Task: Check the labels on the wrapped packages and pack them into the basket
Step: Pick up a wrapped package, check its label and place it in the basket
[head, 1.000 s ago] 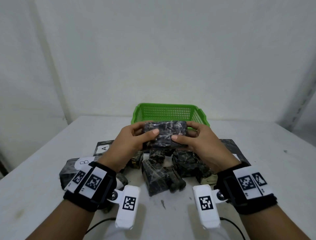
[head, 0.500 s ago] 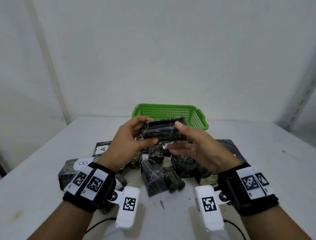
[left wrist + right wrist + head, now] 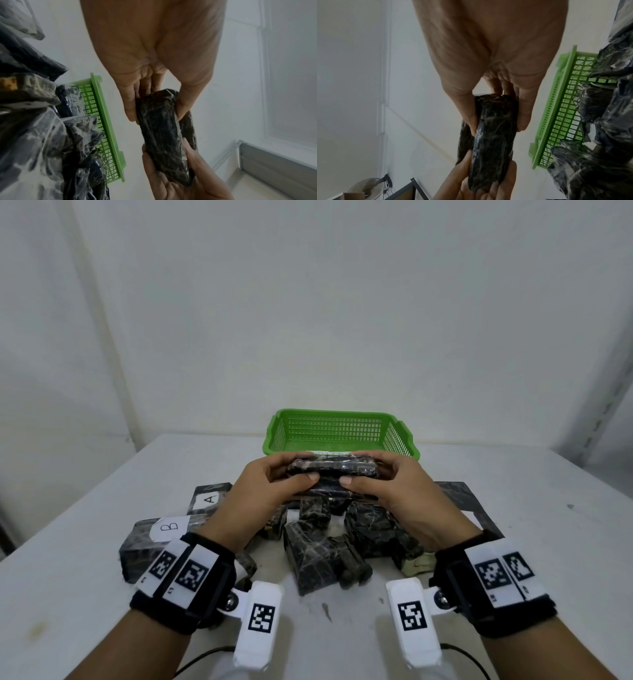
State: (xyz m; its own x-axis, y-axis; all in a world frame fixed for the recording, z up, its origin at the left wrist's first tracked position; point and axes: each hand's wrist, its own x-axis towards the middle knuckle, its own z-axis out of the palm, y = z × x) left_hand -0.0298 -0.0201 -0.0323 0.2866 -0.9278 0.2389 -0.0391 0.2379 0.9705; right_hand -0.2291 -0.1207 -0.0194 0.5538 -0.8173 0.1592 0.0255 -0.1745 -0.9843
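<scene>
A dark marbled wrapped package (image 3: pixel 334 469) is held in the air above the pile, just in front of the green basket (image 3: pixel 339 416). My left hand (image 3: pixel 274 484) grips its left end and my right hand (image 3: pixel 380 481) grips its right end, thumbs on the near side. No label shows on its visible faces. The wrist views show the same package (image 3: pixel 163 132) (image 3: pixel 494 138) pinched between thumb and fingers of each hand. Packages labelled A (image 3: pixel 209 498) and B (image 3: pixel 169 527) lie at the left of the pile.
Several more dark wrapped packages (image 3: pixel 329 553) lie heaped on the white table (image 3: pixel 548 542) under my hands. The basket stands at the table's far edge against a white wall and looks empty. Cables (image 3: pixel 202 659) trail near the front edge.
The package has been turned in my hands from its broad face toward me to a flatter, edge-on hold. My right hand has closed onto its right end again.
</scene>
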